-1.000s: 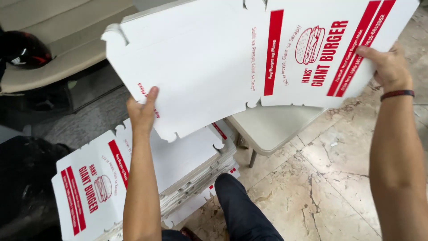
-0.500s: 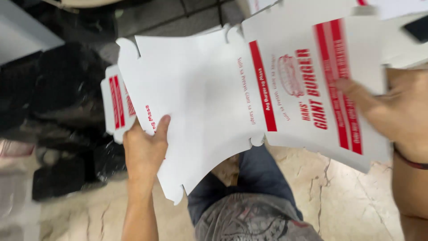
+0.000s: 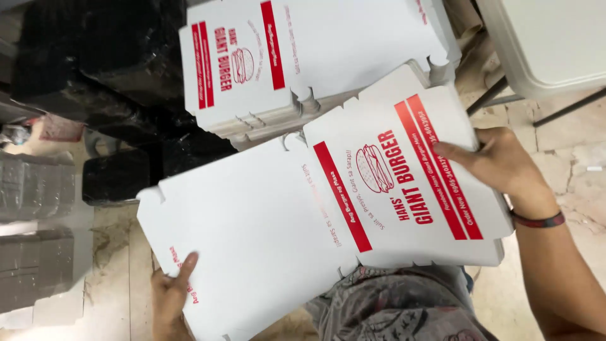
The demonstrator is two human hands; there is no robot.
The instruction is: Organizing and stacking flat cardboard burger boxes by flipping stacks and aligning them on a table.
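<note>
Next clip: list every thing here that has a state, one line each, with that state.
Flat white die-cut cardboard box blank with red stripes: unfolded, held in the air by both hands.
Left hand: gripping the blank's lower left edge, thumb on top.
Right hand: gripping the printed end, fingers spread over the stripes.
Stack of matching flat box blanks: unfolded, lying piled on the floor.
White folding table: standing, top only partly in view.

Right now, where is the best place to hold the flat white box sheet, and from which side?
Probably by its two far ends, as the left hand and right hand do: the box sheet is wide, thin and floppy, so fingers pinching opposite edges keep it flat.
</note>
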